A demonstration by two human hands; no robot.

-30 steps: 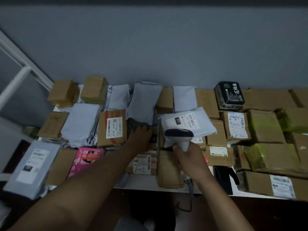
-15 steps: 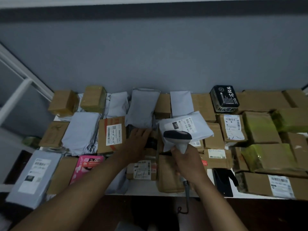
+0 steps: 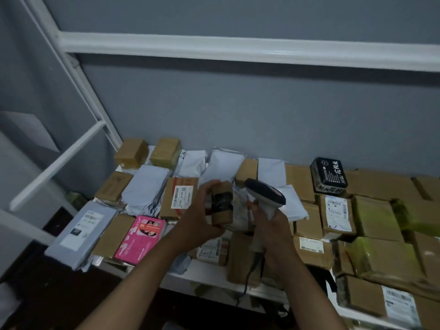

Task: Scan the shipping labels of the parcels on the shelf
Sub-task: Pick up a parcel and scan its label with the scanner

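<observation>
My left hand grips a small brown cardboard parcel wrapped in a band of black tape and holds it raised above the shelf. My right hand is wrapped around the handle of a white barcode scanner with a dark top. The scanner's head sits just right of the lifted parcel. No label shows on the parcel's visible faces. Many parcels cover the white shelf: a brown box with a white barcode label, a grey mailer with a label and a pink box.
A black packet with white characters leans on the grey wall at the back. Boxes wrapped in yellowish tape fill the right side. A white shelf frame rises at the left, with a crossbar overhead. The scanner's cable hangs over the front edge.
My left hand has picked the small taped parcel out of the pile and lifted it. The scanner moved up and right beside it. The camera tilted upward.
</observation>
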